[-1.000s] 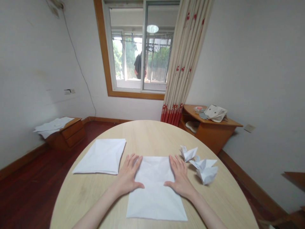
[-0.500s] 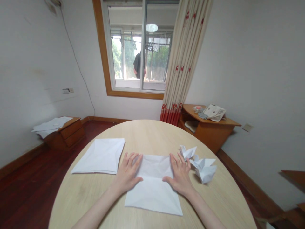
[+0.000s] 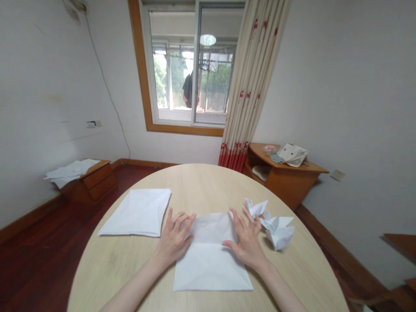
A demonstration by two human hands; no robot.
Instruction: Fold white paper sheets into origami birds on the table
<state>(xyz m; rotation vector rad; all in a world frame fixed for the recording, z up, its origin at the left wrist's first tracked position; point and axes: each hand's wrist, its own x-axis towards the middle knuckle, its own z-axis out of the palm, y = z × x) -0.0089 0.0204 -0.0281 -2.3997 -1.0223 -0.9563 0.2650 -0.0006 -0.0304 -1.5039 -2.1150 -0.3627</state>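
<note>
A white sheet of paper (image 3: 212,268) lies before me on the round table, with a crease running across its middle. Its far half is slightly raised at the back edge. My left hand (image 3: 175,234) rests along the sheet's left side, fingers apart. At the right side is my right hand (image 3: 245,238), also with spread fingers, its thumb over the paper near the crease. Neither hand grips the sheet. Just beyond my right fingers are folded white paper shapes (image 3: 279,232), partly hidden by that hand.
A stack of white paper sheets (image 3: 138,212) lies on the left of the round wooden table (image 3: 195,177). Behind stand a low drawer cabinet (image 3: 99,180) on the left and a corner cabinet (image 3: 287,180) with a cloth bag (image 3: 292,154) on the right.
The paper has turned slightly and shifted a little to the right, its near edge now level. My left thumb has drawn in toward the fingers.
</note>
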